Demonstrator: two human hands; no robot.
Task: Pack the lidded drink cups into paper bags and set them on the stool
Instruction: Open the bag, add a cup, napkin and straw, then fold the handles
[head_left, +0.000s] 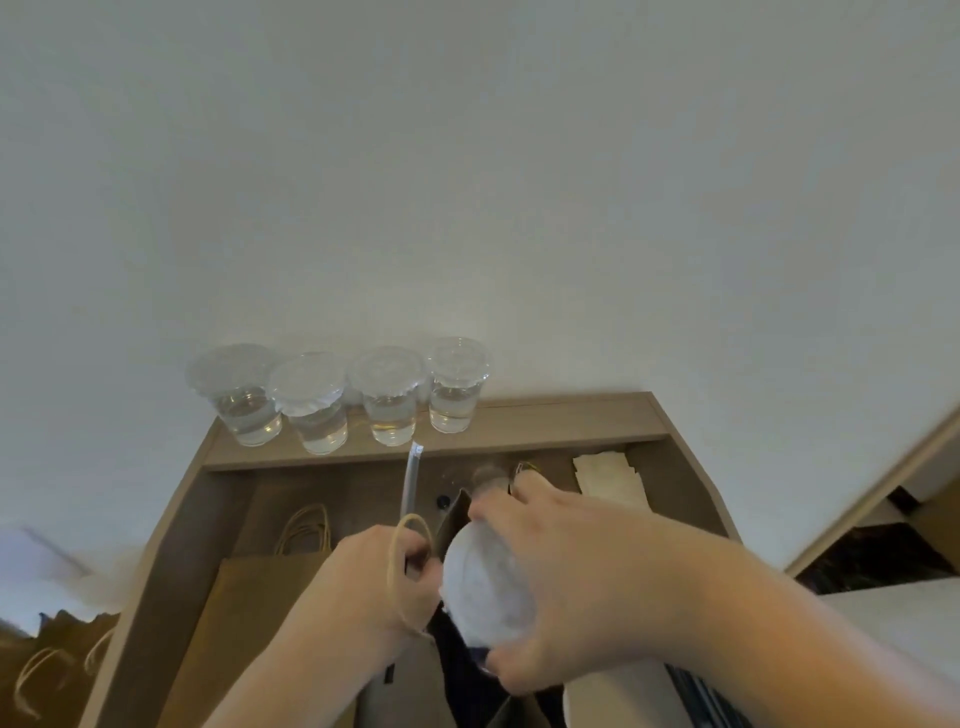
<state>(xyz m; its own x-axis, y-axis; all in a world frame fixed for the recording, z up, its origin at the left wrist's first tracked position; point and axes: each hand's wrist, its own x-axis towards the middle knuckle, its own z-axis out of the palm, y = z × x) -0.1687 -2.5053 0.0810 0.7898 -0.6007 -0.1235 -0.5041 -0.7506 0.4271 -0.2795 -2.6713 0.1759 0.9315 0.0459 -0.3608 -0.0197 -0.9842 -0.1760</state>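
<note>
The right hand (566, 577) curls its fingers round a lidded cup (483, 582), tilted above the open bag (451, 517) whose handle (410, 545) the left hand (363, 587) pinches beside a straw (410, 478), so lowering it aslant could snag the rim or leak at the lid.

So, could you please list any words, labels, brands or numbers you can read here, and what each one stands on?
None: no text is readable. The four lidded cups on the shelf, the lidded cup in the right hand, the flat paper bag and the napkins show no print.
</note>
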